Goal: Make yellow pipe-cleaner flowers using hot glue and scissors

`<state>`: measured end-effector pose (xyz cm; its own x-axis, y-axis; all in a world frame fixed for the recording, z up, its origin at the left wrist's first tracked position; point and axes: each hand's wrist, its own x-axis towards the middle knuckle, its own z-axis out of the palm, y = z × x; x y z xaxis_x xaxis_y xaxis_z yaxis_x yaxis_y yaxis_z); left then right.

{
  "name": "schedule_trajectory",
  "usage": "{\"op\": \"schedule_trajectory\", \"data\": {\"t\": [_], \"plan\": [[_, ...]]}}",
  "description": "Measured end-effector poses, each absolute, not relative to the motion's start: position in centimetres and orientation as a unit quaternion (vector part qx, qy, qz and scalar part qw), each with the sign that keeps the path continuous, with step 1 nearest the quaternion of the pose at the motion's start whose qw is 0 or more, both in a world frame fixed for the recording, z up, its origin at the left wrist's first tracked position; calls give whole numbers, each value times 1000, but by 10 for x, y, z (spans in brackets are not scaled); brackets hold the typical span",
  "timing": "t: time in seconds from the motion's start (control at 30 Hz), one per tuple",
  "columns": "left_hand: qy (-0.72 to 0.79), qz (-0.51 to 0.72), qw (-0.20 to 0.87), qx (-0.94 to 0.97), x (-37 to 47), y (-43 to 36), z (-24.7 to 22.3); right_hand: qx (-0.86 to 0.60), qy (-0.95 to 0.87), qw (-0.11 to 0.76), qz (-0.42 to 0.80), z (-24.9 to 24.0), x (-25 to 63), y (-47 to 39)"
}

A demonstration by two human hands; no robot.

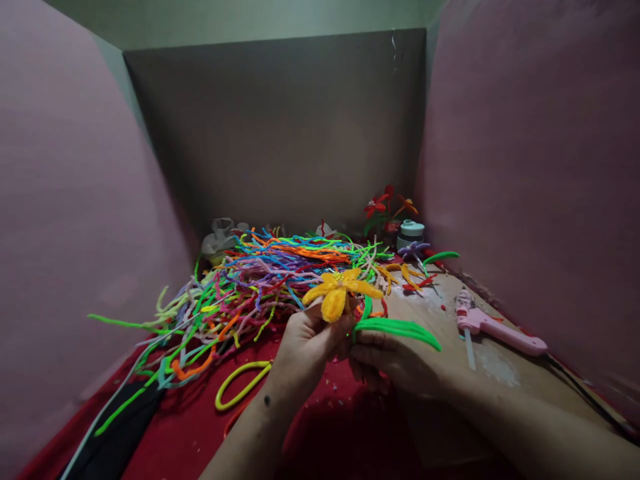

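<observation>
A yellow-orange pipe-cleaner flower (340, 288) is held up in front of me, its petals spread and pale bits at its centre. My left hand (313, 340) is closed just beneath the bloom, seemingly around its stem, which my fingers hide. Close beside it, my right hand (387, 357) pinches the base of a green pipe-cleaner leaf (400, 328) that points right. Another green loop rises behind that leaf. The two hands almost touch, and whether the leaf is joined to the stem I cannot tell.
A big heap of colourful pipe cleaners (270, 273) covers the left and middle. On a board to the right lies a pink glue gun (493, 327) with its cord. Behind stand a light-blue-lidded jar (411, 232), a purple flower (414, 250) and red flowers (377, 205). Walls enclose three sides.
</observation>
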<state>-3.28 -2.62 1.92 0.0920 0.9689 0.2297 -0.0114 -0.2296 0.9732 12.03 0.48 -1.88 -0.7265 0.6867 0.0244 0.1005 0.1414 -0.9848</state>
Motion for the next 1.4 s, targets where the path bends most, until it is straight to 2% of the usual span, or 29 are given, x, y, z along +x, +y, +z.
{"op": "schedule_trajectory", "data": {"t": [0.23,0.73,0.83,0.97,1.03,1.1,1.3,1.4], "plan": [[394,551,456,577,-33,-28,21,-283,-732,202,586,-16,121,0],[401,662,261,576,-30,-23,0,-349,-716,276,538,-12,116,-3],[421,658,293,551,-30,-21,0,-341,-702,287,556,-12,115,-3],[408,617,430,519,-31,-15,4,-307,-663,288,618,-8,114,0],[387,614,479,494,-33,-11,3,-315,-640,310,629,-3,116,2],[375,625,476,491,-37,-6,-2,-328,-621,349,620,0,119,7],[491,546,383,560,-41,6,-24,-401,-609,478,490,5,145,41],[510,508,342,605,-39,11,-35,-443,-604,499,437,11,166,64]]}}
